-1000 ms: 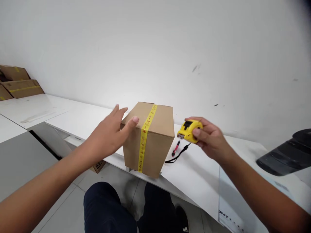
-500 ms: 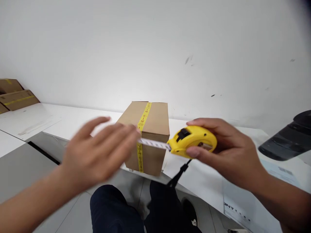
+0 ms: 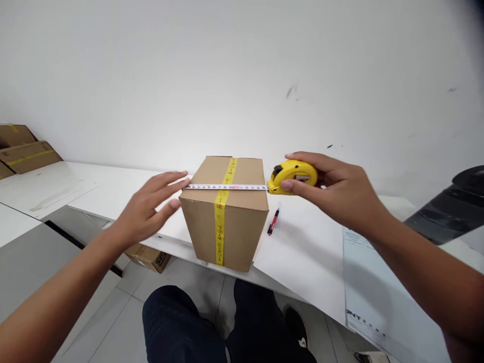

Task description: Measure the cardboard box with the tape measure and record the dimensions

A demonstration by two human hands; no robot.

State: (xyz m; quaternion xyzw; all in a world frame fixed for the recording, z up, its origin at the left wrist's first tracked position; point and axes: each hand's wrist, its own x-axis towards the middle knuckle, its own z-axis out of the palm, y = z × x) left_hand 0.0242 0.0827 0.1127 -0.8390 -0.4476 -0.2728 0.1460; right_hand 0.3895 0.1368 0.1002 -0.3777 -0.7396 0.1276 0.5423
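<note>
A yellow tape measure (image 3: pixel 293 176) is gripped in my right hand (image 3: pixel 336 189), just right of the cardboard box's top. Its white blade (image 3: pixel 242 187) runs straight across the top of the cardboard box (image 3: pixel 227 232), crossing a strip of yellow printed packing tape (image 3: pixel 220 227). My left hand (image 3: pixel 153 204) is at the box's left edge, fingers stretched out and thumb apart. The index fingertip meets the end of the blade; whether it presses on it I cannot tell. The box stands upright at the table's front edge.
A red and black pen (image 3: pixel 273 222) lies on the white table (image 3: pixel 298 262) right of the box. Further right are a pale blue printed sheet (image 3: pixel 370 282) and a dark object (image 3: pixel 446 212). Cardboard boxes (image 3: pixel 30 154) stand far left; another box (image 3: pixel 149 257) sits below the table.
My right hand has raised the tape measure, and the blade now spans the box top instead of hanging in front. My left hand has moved to the box's left edge. The pen is now visible.
</note>
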